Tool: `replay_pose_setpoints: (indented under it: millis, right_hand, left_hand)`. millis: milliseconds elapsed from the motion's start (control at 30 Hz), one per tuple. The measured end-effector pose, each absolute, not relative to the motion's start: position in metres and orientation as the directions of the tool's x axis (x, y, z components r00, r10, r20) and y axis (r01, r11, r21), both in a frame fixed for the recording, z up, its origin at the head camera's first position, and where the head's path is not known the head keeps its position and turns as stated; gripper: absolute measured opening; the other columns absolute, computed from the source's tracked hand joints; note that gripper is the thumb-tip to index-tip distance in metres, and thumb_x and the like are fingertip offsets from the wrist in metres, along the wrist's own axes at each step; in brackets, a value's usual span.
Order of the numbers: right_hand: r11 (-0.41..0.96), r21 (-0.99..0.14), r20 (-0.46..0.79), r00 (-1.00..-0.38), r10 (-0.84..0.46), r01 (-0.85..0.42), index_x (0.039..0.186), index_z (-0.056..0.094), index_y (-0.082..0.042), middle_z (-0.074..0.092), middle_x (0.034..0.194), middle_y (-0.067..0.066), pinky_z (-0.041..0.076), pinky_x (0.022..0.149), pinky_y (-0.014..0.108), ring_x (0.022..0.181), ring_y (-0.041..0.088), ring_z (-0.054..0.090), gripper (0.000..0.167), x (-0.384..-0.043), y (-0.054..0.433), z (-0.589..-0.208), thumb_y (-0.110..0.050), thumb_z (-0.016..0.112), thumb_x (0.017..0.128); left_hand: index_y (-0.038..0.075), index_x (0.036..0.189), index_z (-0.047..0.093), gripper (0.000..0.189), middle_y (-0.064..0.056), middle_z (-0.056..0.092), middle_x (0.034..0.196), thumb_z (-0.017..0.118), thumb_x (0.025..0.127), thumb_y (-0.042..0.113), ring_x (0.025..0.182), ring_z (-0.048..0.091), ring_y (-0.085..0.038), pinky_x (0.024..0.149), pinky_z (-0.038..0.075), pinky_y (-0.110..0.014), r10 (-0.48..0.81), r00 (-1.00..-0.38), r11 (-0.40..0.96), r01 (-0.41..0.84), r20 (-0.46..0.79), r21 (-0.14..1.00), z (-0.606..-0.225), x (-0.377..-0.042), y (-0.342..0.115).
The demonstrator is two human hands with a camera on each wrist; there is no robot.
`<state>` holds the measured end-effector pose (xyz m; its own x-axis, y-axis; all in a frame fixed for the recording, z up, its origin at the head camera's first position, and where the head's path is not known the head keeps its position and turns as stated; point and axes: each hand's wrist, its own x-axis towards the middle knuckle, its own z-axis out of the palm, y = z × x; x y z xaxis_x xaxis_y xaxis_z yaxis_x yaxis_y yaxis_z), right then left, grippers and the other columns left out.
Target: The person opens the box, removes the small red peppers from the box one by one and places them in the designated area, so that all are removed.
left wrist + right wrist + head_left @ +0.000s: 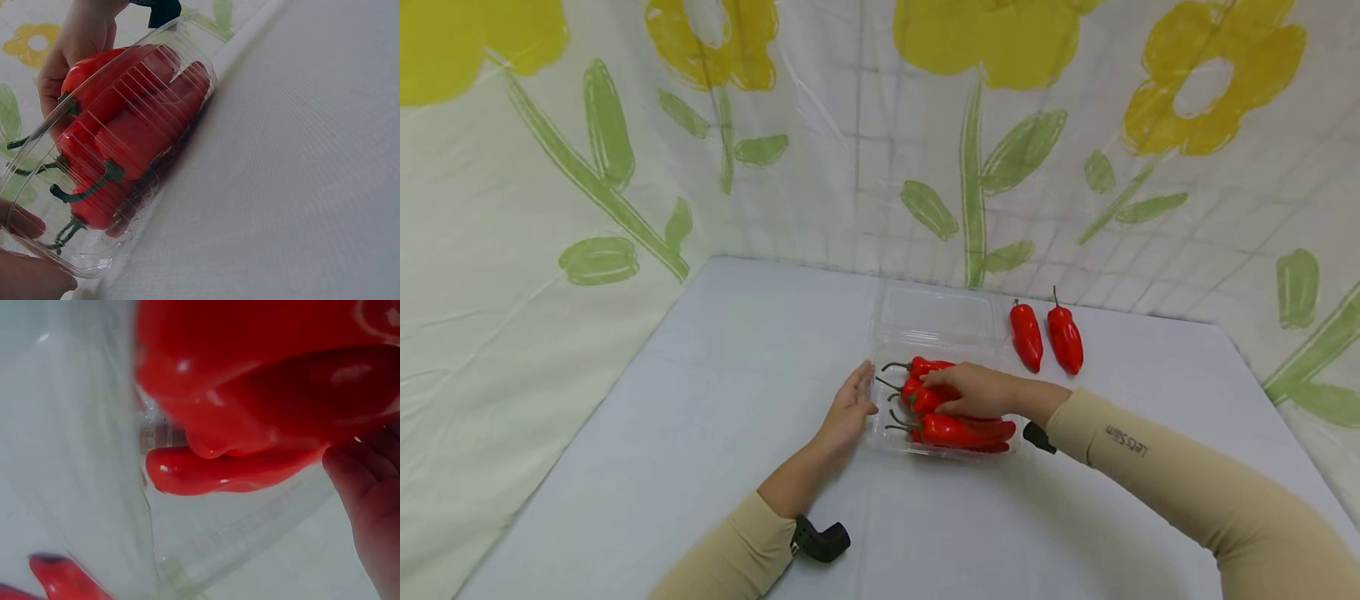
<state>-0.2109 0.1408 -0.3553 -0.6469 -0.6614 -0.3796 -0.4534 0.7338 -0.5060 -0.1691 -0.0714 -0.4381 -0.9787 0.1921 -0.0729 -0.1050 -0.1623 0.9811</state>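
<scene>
A clear plastic clamshell box (876, 440) lies on the table with several red peppers (966, 432) in its base, their green stems toward the left. My left hand (846, 412) rests against the box's left end, fingers extended along the wall and thumb at the rim. Over the base, my right hand (976, 390) grips a red pepper (927, 400) between thumb and fingers, among the others. In the left wrist view, peppers (140, 140) show through the ribbed wall. The right wrist view has peppers (231, 472) close up, fingertips right at them.
The box's transparent lid (936, 312) is folded back flat behind the base. Two loose red peppers, one nearer the box (1026, 337) and one farther right (1065, 340), lie at the back right. A flower-printed curtain (820, 208) hangs behind the white table (715, 400).
</scene>
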Motion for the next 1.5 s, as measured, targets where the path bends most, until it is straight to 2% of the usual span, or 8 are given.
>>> replay_pose_setpoints:
  millis: [300,633,967,1133,1300,1500]
  right_hand:
    - [0.718,-0.510,-0.364,-0.638,-0.679,-0.474,0.128,0.053,-0.008,0.060,0.119,0.005,0.054,0.087,0.035,0.111,0.021,0.052,0.048,-0.2074,0.1433,-0.3557,-0.017,0.067,0.083]
    - [0.768,-0.477,-0.432,-0.647,-0.628,-0.426,0.137,0.047,-0.011,0.056,0.130,0.006,0.053,0.089,0.038,0.118,0.023,0.049,0.061,-0.2075,0.1440,-0.3532,-0.012,0.069,0.080]
    - [0.741,-0.482,-0.408,-0.629,-0.662,-0.467,0.128,0.050,-0.006,0.058,0.117,0.004,0.052,0.091,0.037,0.110,0.020,0.051,0.049,-0.2070,0.1431,-0.3479,-0.011,0.067,0.082]
    - [0.738,-0.506,-0.400,-0.637,-0.659,-0.446,0.127,0.045,-0.009,0.057,0.117,0.003,0.050,0.093,0.038,0.111,0.019,0.051,0.046,-0.2049,0.1429,-0.3509,-0.013,0.064,0.085]
    - [0.701,-0.540,-0.325,-0.653,-0.684,-0.465,0.125,0.038,-0.010,0.057,0.117,0.005,0.049,0.095,0.038,0.109,0.019,0.053,0.041,-0.2048,0.1422,-0.3513,-0.015,0.059,0.089]
    - [0.682,-0.567,-0.289,-0.663,-0.691,-0.463,0.127,0.040,-0.013,0.055,0.120,0.002,0.049,0.095,0.039,0.113,0.019,0.051,0.041,-0.2078,0.1427,-0.3475,-0.017,0.058,0.090]
  left_hand:
    - [-0.009,0.145,0.008,0.077,-0.026,0.007,0.154,0.030,0.072,-0.018,0.144,-0.001,-0.035,0.117,0.000,-0.047,0.201,-0.978,-0.182,-0.089,-0.052,0.979,-0.4417,-0.1666,-0.0696]
    - [-0.008,0.145,0.010,0.075,-0.024,0.010,0.154,0.031,0.074,-0.017,0.144,0.002,-0.035,0.117,0.004,-0.046,0.216,-0.974,-0.169,-0.109,-0.071,0.980,-0.4438,-0.1659,-0.0661]
    - [-0.009,0.145,0.010,0.074,-0.025,0.009,0.154,0.030,0.074,-0.017,0.144,0.002,-0.034,0.117,0.004,-0.046,0.204,-0.978,-0.182,-0.089,-0.051,0.979,-0.4394,-0.1684,-0.0671]
    - [-0.007,0.146,0.011,0.073,-0.022,0.011,0.155,0.031,0.076,-0.017,0.144,0.004,-0.033,0.117,0.005,-0.045,0.183,-0.980,-0.159,-0.108,-0.078,0.981,-0.4389,-0.1671,-0.0674]
    - [-0.005,0.146,0.013,0.072,-0.021,0.012,0.155,0.032,0.078,-0.016,0.145,0.005,-0.032,0.117,0.006,-0.045,0.159,-0.983,-0.153,-0.112,-0.088,0.982,-0.4386,-0.1663,-0.0675]
    - [-0.005,0.146,0.013,0.072,-0.020,0.011,0.155,0.031,0.077,-0.016,0.145,0.004,-0.032,0.117,0.006,-0.045,0.162,-0.983,-0.161,-0.108,-0.082,0.981,-0.4372,-0.1661,-0.0688]
